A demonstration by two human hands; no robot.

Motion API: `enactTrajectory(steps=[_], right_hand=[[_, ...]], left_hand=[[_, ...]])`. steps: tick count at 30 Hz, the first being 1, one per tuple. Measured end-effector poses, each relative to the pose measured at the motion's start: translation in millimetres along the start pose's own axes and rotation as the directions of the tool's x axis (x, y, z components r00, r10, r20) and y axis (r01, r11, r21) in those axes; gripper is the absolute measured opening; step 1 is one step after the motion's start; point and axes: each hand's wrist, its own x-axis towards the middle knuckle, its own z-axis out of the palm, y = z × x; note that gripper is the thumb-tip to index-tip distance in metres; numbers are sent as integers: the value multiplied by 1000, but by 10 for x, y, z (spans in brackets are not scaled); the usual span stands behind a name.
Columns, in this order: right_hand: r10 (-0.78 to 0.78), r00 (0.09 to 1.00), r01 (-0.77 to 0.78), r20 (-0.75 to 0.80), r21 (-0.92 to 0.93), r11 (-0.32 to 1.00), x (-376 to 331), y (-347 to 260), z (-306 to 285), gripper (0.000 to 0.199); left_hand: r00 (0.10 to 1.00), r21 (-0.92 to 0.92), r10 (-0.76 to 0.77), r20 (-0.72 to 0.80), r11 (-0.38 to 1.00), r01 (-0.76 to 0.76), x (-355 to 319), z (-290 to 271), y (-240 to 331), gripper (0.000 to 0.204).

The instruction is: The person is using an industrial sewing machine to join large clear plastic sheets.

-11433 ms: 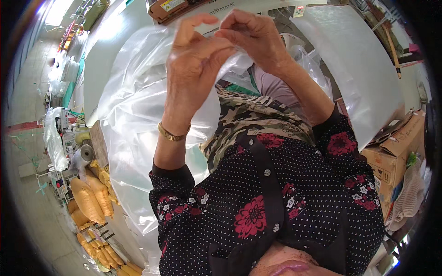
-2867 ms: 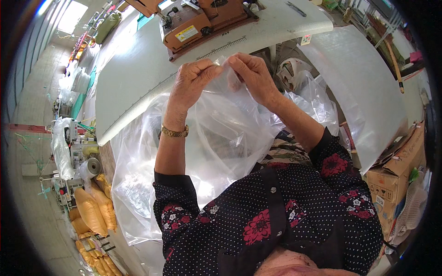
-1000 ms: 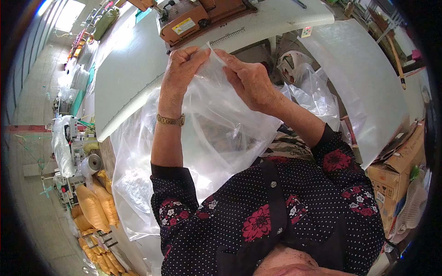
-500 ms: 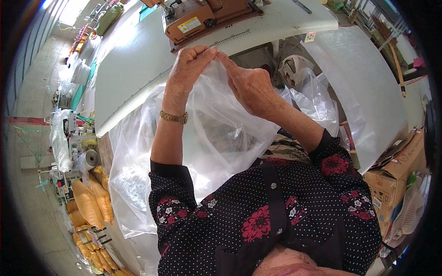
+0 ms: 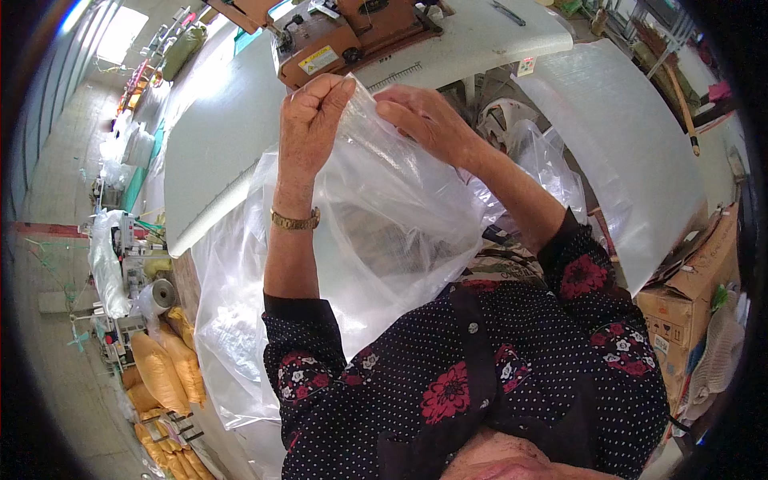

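Note:
A large sheet of clear plastic film (image 5: 400, 192) hangs in loose folds from my raised hands and spreads down to the left, over my lap area. My left hand (image 5: 312, 120), with a gold-coloured watch (image 5: 294, 219) on its wrist, pinches the top edge between thumb and fingers. My right hand (image 5: 432, 128) is curled at the same edge, a short way to the right, thumb near the fingers. Part of its grip is hidden behind the film. Whether the film is a bag or a single layer, I cannot tell.
Beyond my hands stands a white table (image 5: 216, 152) with a ruler scale (image 5: 396, 74) along its edge and a brown machine (image 5: 344, 48). Another plastic-covered surface (image 5: 616, 144) lies right. Cardboard boxes (image 5: 680, 312) stand at right, yellow sacks (image 5: 156, 372) at lower left.
My hands, which met at the film's edge, have drawn apart. The left hand has shifted slightly left, and a straighter stretch of edge shows between them.

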Motion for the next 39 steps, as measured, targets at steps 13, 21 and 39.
enactTrajectory(steps=[13, 21, 39], right_hand=[[-336, 937, 301, -95, -266, 916, 381, -138, 222, 23], [-358, 933, 273, 40, -725, 632, 492, -13, 323, 41], [-416, 900, 423, 133, -504, 753, 1066, 54, -61, 20]], left_hand=[[967, -121, -224, 126, 964, 239, 348, -292, -128, 30], [915, -238, -289, 283, 903, 359, 534, -353, -464, 20], [991, -47, -120, 63, 991, 123, 679, -589, -357, 25]])
